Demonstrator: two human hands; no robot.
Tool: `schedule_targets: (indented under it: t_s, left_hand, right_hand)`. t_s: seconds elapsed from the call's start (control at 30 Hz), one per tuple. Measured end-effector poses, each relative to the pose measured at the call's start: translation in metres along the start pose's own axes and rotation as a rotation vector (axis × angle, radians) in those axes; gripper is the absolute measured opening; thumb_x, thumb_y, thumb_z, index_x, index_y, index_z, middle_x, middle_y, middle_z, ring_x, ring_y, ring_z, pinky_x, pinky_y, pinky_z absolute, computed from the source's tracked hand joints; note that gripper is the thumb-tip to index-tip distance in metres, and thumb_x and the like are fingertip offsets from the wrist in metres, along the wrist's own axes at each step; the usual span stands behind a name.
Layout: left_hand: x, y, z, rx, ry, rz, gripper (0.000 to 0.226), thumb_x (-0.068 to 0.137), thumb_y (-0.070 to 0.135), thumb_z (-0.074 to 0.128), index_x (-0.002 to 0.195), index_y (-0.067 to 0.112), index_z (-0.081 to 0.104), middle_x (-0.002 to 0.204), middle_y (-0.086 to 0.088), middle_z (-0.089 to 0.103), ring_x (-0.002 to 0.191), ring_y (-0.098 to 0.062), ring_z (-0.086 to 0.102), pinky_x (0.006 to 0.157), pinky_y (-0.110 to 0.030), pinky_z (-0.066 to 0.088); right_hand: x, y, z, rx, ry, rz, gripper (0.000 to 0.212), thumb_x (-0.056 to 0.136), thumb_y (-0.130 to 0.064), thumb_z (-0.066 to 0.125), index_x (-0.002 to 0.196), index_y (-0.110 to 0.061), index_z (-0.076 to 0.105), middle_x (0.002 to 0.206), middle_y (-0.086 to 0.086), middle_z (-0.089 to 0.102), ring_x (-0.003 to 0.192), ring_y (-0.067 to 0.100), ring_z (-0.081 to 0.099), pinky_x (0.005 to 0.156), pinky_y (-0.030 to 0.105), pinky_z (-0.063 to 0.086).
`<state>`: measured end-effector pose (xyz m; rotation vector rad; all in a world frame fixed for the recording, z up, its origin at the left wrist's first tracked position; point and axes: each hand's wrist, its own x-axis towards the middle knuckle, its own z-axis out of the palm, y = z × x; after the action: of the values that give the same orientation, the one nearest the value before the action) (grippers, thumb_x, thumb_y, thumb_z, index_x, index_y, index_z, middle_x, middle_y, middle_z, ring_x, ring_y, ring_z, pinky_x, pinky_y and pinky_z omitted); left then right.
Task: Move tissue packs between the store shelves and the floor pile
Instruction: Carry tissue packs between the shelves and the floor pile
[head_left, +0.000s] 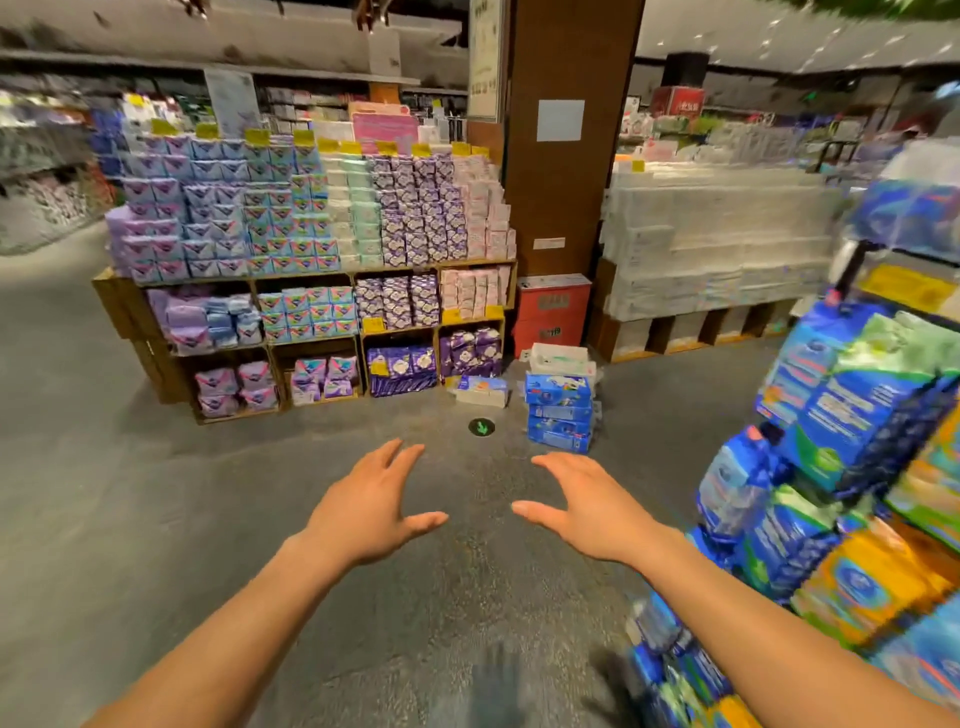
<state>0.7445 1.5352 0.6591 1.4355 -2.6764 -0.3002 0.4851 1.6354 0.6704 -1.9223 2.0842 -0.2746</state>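
A floor pile of blue tissue packs (560, 415) stands by the brown pillar, with white packs on top of it. One more pack (480, 391) lies flat on the floor to its left. Blue, green and orange tissue packs fill the shelves (852, 467) along the right edge, blurred. My left hand (371, 506) and my right hand (582, 501) are both held out over the grey floor, palms facing each other, fingers spread, empty. Both hands are short of the pile and apart from it.
A wooden crate display (306, 280) stacked with purple, blue and pink packs fills the left middle. A brown pillar (566, 135) with a red box (551, 312) at its foot stands behind the pile. White packs (711, 244) are stacked right of it. A green arrow marker (481, 427) is on the floor.
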Motion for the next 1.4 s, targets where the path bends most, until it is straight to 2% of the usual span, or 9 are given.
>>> schedule_targets:
  t_s: [0.13,0.27,0.37,0.53,0.7,0.83,1.2,1.3,1.4]
  left_hand:
    - [0.117,-0.036,-0.030,0.037,-0.010,0.048,0.098,0.084,0.076,0.054,0.161,0.029,0.014,0.168,-0.002,0.015,0.151,-0.023,0.024,0.117,-0.040,0.036]
    - [0.226,-0.056,-0.039,0.041,-0.038,0.095,0.097,0.085,0.076,0.054,0.160,0.028,0.017,0.168,-0.004,0.017,0.151,-0.025,0.026,0.119,-0.039,0.031]
    - [0.308,-0.066,-0.030,0.059,-0.074,0.132,0.096,0.085,0.075,0.056,0.160,0.029,0.017,0.168,-0.004,0.017,0.150,-0.025,0.027,0.118,-0.039,0.032]
    - [0.460,-0.082,-0.016,0.039,-0.096,0.175,0.096,0.086,0.071,0.059,0.160,0.028,0.016,0.168,-0.002,0.015,0.150,-0.024,0.028,0.117,-0.036,0.032]
    - [0.597,-0.109,-0.035,0.047,-0.103,0.150,0.095,0.086,0.068,0.062,0.160,0.026,0.019,0.168,-0.003,0.016,0.152,-0.022,0.025,0.118,-0.032,0.028]
    - [0.701,-0.140,-0.050,0.046,-0.086,0.103,0.097,0.086,0.072,0.058,0.161,0.027,0.016,0.168,-0.003,0.016,0.153,-0.023,0.022,0.119,-0.035,0.029]
    - [1.023,-0.236,-0.019,0.024,-0.132,0.174,0.100,0.085,0.071,0.060,0.161,0.022,0.018,0.168,-0.006,0.017,0.152,-0.025,0.023,0.120,-0.037,0.031]
    - [1.121,-0.259,-0.021,0.047,-0.169,0.224,0.099,0.085,0.073,0.057,0.161,0.021,0.019,0.167,-0.007,0.018,0.152,-0.026,0.024,0.120,-0.038,0.031]
    - [1.209,-0.271,-0.025,0.092,-0.222,0.275,0.097,0.088,0.072,0.056,0.161,0.021,0.017,0.168,-0.008,0.017,0.152,-0.027,0.022,0.119,-0.037,0.031]
  right_hand:
    - [0.105,0.007,-0.026,0.033,0.006,0.046,0.103,0.075,-0.086,0.032,0.157,-0.024,0.029,0.163,-0.001,0.029,0.151,0.019,0.024,0.122,0.042,0.025]
    - [0.195,0.037,-0.035,0.077,0.021,0.105,0.094,0.082,-0.081,0.040,0.156,-0.025,0.029,0.162,-0.001,0.031,0.150,0.019,0.025,0.122,0.042,0.026]
    - [0.266,0.069,-0.038,0.080,0.038,0.136,0.106,0.071,-0.087,0.029,0.157,-0.024,0.029,0.162,0.000,0.031,0.150,0.019,0.025,0.122,0.040,0.025]
    - [0.408,0.137,-0.041,0.119,0.012,0.196,0.093,0.085,-0.078,0.044,0.158,-0.023,0.025,0.165,0.001,0.026,0.153,0.021,0.019,0.124,0.042,0.021]
    - [0.562,0.171,-0.074,0.142,0.076,0.185,0.079,0.092,-0.062,0.057,0.155,-0.022,0.032,0.162,-0.001,0.032,0.149,0.019,0.025,0.121,0.034,0.021]
    - [0.670,0.189,-0.102,0.116,0.040,0.147,0.080,0.091,-0.066,0.055,0.155,-0.023,0.032,0.159,0.002,0.036,0.145,0.022,0.033,0.117,0.041,0.032]
    - [0.975,0.265,-0.107,0.073,-0.030,0.168,0.080,0.094,-0.066,0.051,0.156,-0.020,0.031,0.160,0.003,0.033,0.147,0.024,0.028,0.119,0.041,0.027]
    - [1.060,0.282,-0.111,0.114,0.025,0.235,0.099,0.078,-0.085,0.039,0.149,-0.016,0.043,0.151,0.007,0.046,0.139,0.026,0.040,0.114,0.040,0.034]
    - [1.132,0.306,-0.120,0.152,-0.001,0.321,0.082,0.085,-0.074,0.055,0.140,-0.013,0.050,0.140,0.009,0.055,0.127,0.030,0.051,0.104,0.045,0.044]
